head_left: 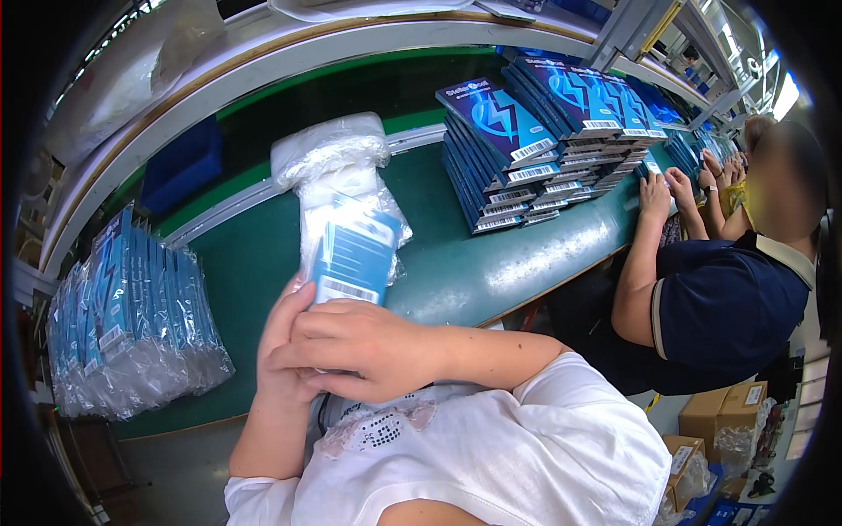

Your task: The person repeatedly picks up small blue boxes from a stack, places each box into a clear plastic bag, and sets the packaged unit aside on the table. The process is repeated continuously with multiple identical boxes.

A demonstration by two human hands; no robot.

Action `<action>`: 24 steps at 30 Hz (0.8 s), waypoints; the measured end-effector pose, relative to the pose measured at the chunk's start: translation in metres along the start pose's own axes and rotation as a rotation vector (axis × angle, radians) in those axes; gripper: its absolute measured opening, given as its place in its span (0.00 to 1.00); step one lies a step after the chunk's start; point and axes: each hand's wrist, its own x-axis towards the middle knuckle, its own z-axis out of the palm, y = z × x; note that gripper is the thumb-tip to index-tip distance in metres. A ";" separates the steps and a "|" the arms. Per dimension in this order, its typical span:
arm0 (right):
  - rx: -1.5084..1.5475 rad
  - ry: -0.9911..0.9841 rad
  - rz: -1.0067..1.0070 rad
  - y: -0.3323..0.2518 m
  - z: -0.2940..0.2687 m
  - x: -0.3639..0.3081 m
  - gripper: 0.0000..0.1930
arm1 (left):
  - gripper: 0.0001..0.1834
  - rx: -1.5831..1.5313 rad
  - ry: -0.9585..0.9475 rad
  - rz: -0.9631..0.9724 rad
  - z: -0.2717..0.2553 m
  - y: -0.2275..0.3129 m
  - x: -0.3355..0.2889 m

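Observation:
A flat light-blue box point(351, 254) with a barcode label at its near end stands tilted over the stack of clear plastic bags point(338, 180). Glare and shine on it suggest clear film, but I cannot tell how far the film covers it. My left hand point(282, 337) grips the near left corner of the box, thumb along its edge. Across the near end lies my right hand point(355, 342), its fingers curled toward the left hand and touching it. Whatever the right fingers pinch is hidden beneath them.
Bagged blue boxes point(132, 316) stand in rows at the left on the green table point(254, 237). Tall stacks of unbagged blue boxes point(526, 140) rise at the back right. A co-worker in a dark shirt point(728, 302) sits to the right. Cardboard cartons point(724, 416) stand behind.

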 end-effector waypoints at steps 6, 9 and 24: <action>-0.265 0.238 0.040 -0.001 -0.051 0.016 0.24 | 0.28 0.695 0.418 0.591 -0.031 0.010 -0.005; -0.554 0.424 0.129 -0.001 -0.097 0.017 0.19 | 0.28 1.402 0.564 0.728 -0.064 0.014 -0.008; -1.330 0.176 0.650 0.036 -0.182 0.002 0.28 | 0.28 1.939 0.618 0.653 -0.088 0.004 0.008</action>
